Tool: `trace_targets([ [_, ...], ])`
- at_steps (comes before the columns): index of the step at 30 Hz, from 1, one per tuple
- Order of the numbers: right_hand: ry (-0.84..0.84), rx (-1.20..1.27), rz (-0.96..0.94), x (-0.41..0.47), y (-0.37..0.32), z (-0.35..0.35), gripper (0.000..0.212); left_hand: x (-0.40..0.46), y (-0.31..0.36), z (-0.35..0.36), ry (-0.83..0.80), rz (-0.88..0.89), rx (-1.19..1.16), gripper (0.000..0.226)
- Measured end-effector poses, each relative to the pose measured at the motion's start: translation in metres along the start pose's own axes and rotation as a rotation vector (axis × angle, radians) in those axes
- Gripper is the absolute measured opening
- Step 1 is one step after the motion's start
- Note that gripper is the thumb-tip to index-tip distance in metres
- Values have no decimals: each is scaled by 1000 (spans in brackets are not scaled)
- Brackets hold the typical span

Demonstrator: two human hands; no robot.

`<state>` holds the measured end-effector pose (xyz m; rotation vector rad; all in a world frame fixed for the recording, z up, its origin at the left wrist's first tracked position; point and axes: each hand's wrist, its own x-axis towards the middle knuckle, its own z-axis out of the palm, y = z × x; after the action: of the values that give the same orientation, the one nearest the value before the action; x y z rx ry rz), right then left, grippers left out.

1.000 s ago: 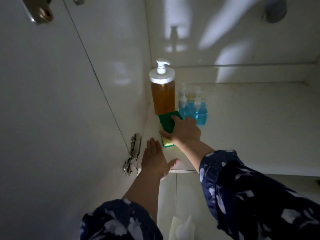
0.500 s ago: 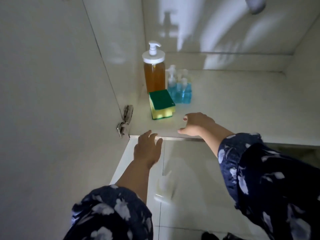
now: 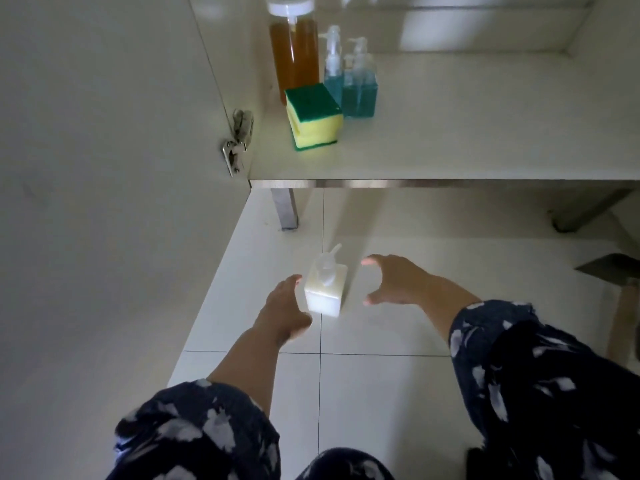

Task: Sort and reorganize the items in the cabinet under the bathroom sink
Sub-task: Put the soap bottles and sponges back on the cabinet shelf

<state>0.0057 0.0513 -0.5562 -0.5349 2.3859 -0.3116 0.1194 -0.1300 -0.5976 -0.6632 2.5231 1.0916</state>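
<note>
Two bare hands reach down toward a square white pump bottle point(image 3: 323, 294) that stands upright on the pale tiled floor point(image 3: 398, 393), just in front of the cabinet. The left hand point(image 3: 282, 315) is beside the left wall of the bottle, its fingers straight and relaxed; the fingertips seem to touch the bottle, but I cannot tell this for sure. The right hand point(image 3: 394, 282) is spread wide, thumb and fingers curved like a claw, and it holds nothing; a clear gap is between it and the right side of the bottle.

I judge that the step in hand is to pick up this bottle from the floor and bring it to the cabinet. The next move calls for both hands to close on its flat sides, below the pump head, and to lift it straight so it does not tip.

On the white cabinet shelf point(image 3: 485, 143), at the left corner, a tall amber pump bottle point(image 3: 294, 53) stands next to two blue-liquid clear pump bottles point(image 3: 351, 86). A stack of yellow sponges with green tops point(image 3: 313, 116) sits just in front of them.
</note>
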Motion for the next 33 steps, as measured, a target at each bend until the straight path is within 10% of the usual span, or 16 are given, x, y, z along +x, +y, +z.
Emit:
trace_targets([
  [7,245,442,-217,27,-16,67,84,18,-2,-13,85,68,222,63],
  [14,306,317,-214,31,-10,59,72,26,15,-17,27,100,330,48],
  [24,343,217,-241,-35,12,-99,59,61,114,-55,414,317,430,44],
  [33,519,407,-246,-18,15,-221,72,128,172,-65,124,277,574,51],
])
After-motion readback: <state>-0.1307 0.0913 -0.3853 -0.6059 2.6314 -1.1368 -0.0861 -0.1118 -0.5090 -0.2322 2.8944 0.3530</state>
